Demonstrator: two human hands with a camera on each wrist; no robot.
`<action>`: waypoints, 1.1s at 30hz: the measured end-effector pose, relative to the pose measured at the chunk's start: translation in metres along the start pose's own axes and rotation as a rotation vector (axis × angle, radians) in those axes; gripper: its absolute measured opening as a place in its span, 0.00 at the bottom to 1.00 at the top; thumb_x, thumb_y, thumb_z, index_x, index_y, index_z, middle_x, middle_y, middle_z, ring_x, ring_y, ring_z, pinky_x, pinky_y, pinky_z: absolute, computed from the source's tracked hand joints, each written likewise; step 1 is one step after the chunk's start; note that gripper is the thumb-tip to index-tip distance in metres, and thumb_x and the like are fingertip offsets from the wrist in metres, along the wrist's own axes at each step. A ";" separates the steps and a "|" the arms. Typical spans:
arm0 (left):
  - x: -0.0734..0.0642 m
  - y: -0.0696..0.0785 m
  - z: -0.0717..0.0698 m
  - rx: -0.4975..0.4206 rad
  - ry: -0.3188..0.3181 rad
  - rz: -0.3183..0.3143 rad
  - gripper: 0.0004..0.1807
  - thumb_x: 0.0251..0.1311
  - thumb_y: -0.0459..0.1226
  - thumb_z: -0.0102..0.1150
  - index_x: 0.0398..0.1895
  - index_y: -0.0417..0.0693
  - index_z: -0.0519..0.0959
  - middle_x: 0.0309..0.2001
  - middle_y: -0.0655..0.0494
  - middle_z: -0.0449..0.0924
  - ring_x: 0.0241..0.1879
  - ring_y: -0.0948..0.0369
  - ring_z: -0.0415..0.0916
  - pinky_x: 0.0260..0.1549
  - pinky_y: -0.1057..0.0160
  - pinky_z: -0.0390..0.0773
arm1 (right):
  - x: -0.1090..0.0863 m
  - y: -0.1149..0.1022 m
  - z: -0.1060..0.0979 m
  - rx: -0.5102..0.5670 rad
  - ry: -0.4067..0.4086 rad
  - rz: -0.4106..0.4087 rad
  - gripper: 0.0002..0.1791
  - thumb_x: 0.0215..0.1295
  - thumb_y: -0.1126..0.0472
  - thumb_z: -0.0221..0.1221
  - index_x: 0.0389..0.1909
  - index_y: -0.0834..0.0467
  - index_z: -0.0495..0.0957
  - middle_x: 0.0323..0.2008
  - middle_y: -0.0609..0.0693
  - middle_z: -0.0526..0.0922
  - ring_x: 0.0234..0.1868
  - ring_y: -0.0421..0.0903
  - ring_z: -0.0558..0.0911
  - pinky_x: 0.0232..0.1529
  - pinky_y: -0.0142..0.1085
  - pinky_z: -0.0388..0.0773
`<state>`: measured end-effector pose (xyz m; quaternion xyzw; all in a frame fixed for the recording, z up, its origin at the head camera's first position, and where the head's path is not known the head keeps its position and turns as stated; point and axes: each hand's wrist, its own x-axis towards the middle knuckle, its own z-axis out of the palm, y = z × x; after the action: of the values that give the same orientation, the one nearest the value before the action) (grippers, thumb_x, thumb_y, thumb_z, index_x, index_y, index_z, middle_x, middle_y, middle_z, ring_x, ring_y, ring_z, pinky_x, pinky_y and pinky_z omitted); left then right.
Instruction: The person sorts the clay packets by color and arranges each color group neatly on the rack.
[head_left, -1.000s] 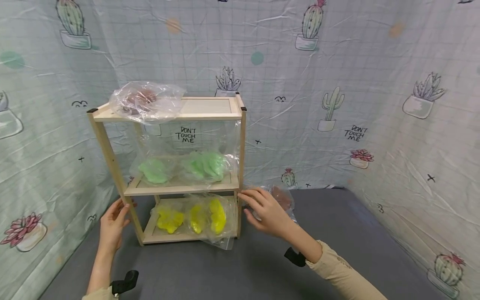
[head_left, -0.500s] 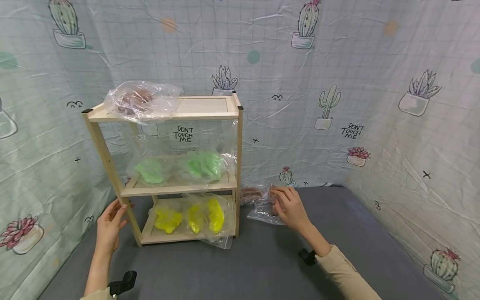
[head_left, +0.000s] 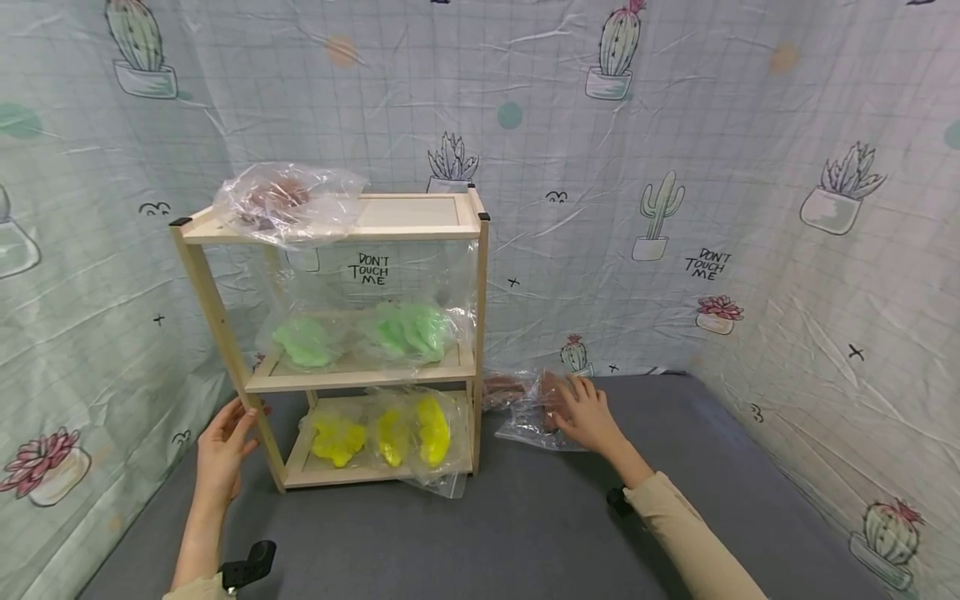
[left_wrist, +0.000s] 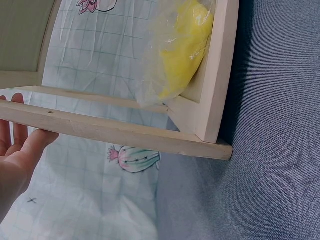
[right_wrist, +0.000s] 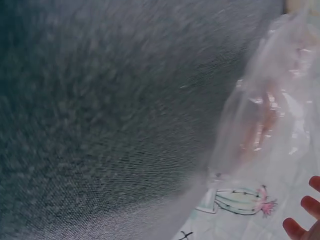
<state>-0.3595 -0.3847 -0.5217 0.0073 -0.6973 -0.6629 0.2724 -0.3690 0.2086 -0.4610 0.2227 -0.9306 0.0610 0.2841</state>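
Note:
My left hand (head_left: 221, 454) holds the front left post (head_left: 217, 329) of a small wooden shelf rack (head_left: 360, 383). In the left wrist view its thumb lies against the post and the other fingers reach behind. Right of the rack, my right hand (head_left: 592, 421) is at a clear plastic bag (head_left: 525, 421) with reddish-brown contents lying on the grey surface. The right wrist view shows its fingertips (right_wrist: 310, 206) spread, not curled round the bag; whether they touch it is unclear.
A bag with reddish-brown contents (head_left: 277, 200) lies on the top shelf. Bags with light green pieces (head_left: 408, 332) fill the middle shelf. Bagged yellow pieces (head_left: 433, 431) sit on the bottom one, a bag corner overhanging its front. Cactus-print sheeting (head_left: 750, 167) encloses the area.
My right hand has left the rack's right post and moved right to the bag on the surface, its fingers spreading a little. My left hand stays at the left post.

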 end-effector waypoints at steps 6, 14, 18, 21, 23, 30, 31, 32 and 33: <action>0.000 0.000 0.002 -0.017 -0.006 0.016 0.26 0.58 0.47 0.53 0.60 0.56 0.66 0.54 0.55 0.73 0.50 0.68 0.73 0.29 0.75 0.72 | 0.000 0.008 0.013 -0.025 -0.137 0.011 0.32 0.55 0.44 0.57 0.59 0.54 0.65 0.60 0.63 0.61 0.60 0.62 0.60 0.45 0.61 0.62; 0.000 -0.001 0.003 0.008 0.009 0.008 0.25 0.57 0.47 0.53 0.60 0.57 0.67 0.54 0.55 0.73 0.50 0.67 0.72 0.28 0.75 0.71 | -0.001 0.015 0.024 -0.069 -0.323 0.072 0.38 0.53 0.36 0.55 0.63 0.47 0.59 0.56 0.62 0.64 0.56 0.64 0.64 0.45 0.61 0.62; 0.000 -0.001 0.002 0.001 0.012 0.020 0.25 0.58 0.47 0.53 0.60 0.56 0.67 0.54 0.54 0.73 0.50 0.66 0.72 0.28 0.74 0.72 | 0.002 0.016 0.027 -0.085 -0.347 0.047 0.41 0.52 0.32 0.52 0.64 0.47 0.58 0.53 0.61 0.67 0.52 0.62 0.67 0.44 0.58 0.64; 0.000 -0.001 0.001 0.003 0.010 0.019 0.25 0.58 0.47 0.53 0.60 0.56 0.67 0.54 0.55 0.73 0.50 0.67 0.72 0.28 0.75 0.72 | 0.004 0.016 0.029 -0.096 -0.371 0.034 0.43 0.50 0.30 0.51 0.65 0.48 0.57 0.53 0.61 0.67 0.49 0.60 0.69 0.42 0.55 0.65; 0.000 0.000 0.001 0.008 0.008 0.014 0.25 0.58 0.47 0.53 0.60 0.57 0.67 0.54 0.55 0.73 0.51 0.67 0.72 0.28 0.75 0.71 | 0.006 0.016 0.029 -0.103 -0.389 0.026 0.44 0.50 0.29 0.51 0.65 0.48 0.57 0.53 0.61 0.67 0.49 0.60 0.70 0.41 0.54 0.66; -0.001 0.000 0.001 0.019 0.006 0.015 0.25 0.58 0.48 0.53 0.60 0.57 0.67 0.54 0.54 0.72 0.51 0.66 0.72 0.29 0.74 0.71 | 0.010 0.014 0.030 -0.137 -0.404 -0.007 0.42 0.50 0.31 0.52 0.64 0.47 0.57 0.47 0.58 0.69 0.44 0.57 0.72 0.37 0.50 0.68; -0.001 0.000 0.001 0.017 0.006 0.018 0.25 0.58 0.47 0.53 0.60 0.57 0.67 0.54 0.54 0.72 0.51 0.66 0.72 0.29 0.75 0.71 | 0.011 0.015 0.031 -0.135 -0.403 -0.009 0.41 0.51 0.31 0.52 0.64 0.47 0.58 0.46 0.57 0.70 0.43 0.56 0.72 0.36 0.49 0.69; -0.001 0.000 0.001 0.013 0.006 0.018 0.25 0.58 0.47 0.53 0.60 0.57 0.67 0.54 0.54 0.72 0.51 0.66 0.72 0.29 0.75 0.72 | 0.012 0.015 0.031 -0.128 -0.400 -0.012 0.41 0.51 0.32 0.53 0.63 0.47 0.58 0.45 0.57 0.70 0.42 0.56 0.72 0.35 0.49 0.69; -0.001 0.001 0.001 0.011 0.007 0.020 0.25 0.58 0.47 0.53 0.60 0.57 0.67 0.54 0.54 0.72 0.51 0.66 0.72 0.29 0.75 0.72 | 0.012 0.015 0.031 -0.125 -0.398 -0.017 0.40 0.51 0.33 0.54 0.63 0.47 0.59 0.45 0.57 0.71 0.41 0.55 0.73 0.35 0.49 0.69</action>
<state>-0.3586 -0.3834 -0.5214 0.0041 -0.7002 -0.6562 0.2811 -0.4002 0.2100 -0.4802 0.2201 -0.9684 -0.0445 0.1084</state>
